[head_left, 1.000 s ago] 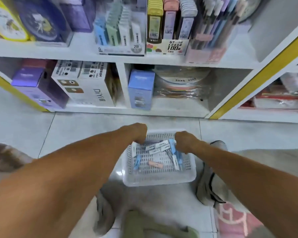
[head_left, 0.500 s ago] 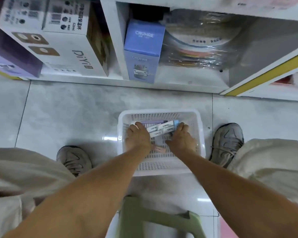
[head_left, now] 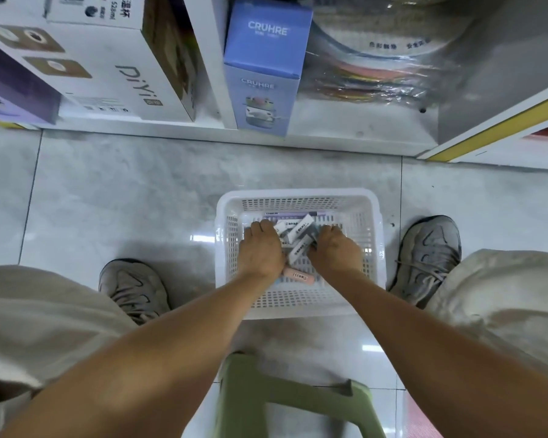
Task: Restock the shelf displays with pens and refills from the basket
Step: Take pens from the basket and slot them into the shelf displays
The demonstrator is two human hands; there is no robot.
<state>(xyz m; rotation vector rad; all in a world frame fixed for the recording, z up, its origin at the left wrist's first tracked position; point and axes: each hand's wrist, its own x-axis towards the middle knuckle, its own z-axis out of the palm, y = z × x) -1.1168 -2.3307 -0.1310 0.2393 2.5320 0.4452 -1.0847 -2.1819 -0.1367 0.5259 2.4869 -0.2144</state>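
I see both hands down in basket (head_left: 299, 197): left hand (head_left: 260, 249), right hand (head_left: 334, 251) curl around white refill boxes (head_left: 293, 230) lying crosswise between them, equally near.

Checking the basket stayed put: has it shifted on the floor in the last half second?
No. The basket sits on the same floor tile, between both shoes; only the camera moved.

I am now gathering the small white boxes (head_left: 293, 232) between my fingers; half a second ago they were lying flatter, now they are tilting and bunching. My left hand (head_left: 260, 249) and right hand (head_left: 334, 251) are closing in toward each other, deeper in the basket (head_left: 374, 216) than a second ago.
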